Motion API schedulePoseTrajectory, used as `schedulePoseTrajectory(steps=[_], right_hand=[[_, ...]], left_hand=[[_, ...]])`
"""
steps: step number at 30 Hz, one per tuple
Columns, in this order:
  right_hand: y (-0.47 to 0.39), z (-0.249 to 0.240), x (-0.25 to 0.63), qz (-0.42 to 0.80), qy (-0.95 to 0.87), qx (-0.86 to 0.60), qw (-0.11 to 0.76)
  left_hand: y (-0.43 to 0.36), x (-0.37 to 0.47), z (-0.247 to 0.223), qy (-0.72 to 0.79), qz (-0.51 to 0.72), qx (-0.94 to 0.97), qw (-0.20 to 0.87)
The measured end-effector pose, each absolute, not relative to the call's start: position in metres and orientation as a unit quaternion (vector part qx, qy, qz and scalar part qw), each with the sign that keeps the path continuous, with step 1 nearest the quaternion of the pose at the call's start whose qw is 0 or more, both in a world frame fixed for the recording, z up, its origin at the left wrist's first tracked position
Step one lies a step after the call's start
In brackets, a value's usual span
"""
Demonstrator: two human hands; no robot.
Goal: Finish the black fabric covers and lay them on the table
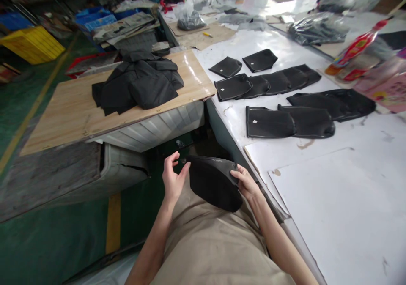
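In front of my lap I hold a black fabric piece (214,181), a flat, pouch-like shape with a curved lower edge. My right hand (248,184) pinches its upper right corner between thumb and fingers. At the upper left corner, the thumb of my left hand (174,179) touches or nearly touches the edge, while the other fingers are spread away from it. Similar black pieces (269,122) lie in overlapping rows on the white table to my right, several with a small white mark. A loose heap of black fabric pieces (142,82) rests on the wooden board to my left.
The wooden board (72,103) lies across a pale plastic bin (152,128). A bottle with a red cap (357,50) and filled plastic bags (319,29) stand farther along the white table (349,183). A yellow crate (33,44) sits on the green floor at far left.
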State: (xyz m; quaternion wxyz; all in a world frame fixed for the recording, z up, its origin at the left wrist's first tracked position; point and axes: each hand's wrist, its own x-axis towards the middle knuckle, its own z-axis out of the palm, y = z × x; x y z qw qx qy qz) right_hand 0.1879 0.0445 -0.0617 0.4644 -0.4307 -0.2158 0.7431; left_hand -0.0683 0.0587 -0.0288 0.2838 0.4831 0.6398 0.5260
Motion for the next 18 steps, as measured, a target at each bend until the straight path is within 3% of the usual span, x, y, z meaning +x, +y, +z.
schedulePoseTrajectory(steps=[4, 6, 11, 18], right_hand=[[0.045, -0.062, 0.186, 0.758, -0.215, -0.42, 0.45], [0.045, -0.061, 0.186, 0.745, -0.231, -0.43, 0.454], [0.038, -0.06, 0.189, 0.664, -0.272, -0.489, 0.497], [0.024, -0.063, 0.202, 0.654, -0.382, -0.423, 0.497]], left_hand=[[0.058, -0.071, -0.045, 0.597, 0.446, 0.428, 0.511], [0.055, -0.068, -0.048, 0.579, 0.438, 0.39, 0.567], [0.051, -0.063, -0.045, 0.621, 0.448, 0.452, 0.457], [0.051, -0.064, -0.04, 0.648, 0.43, 0.501, 0.381]])
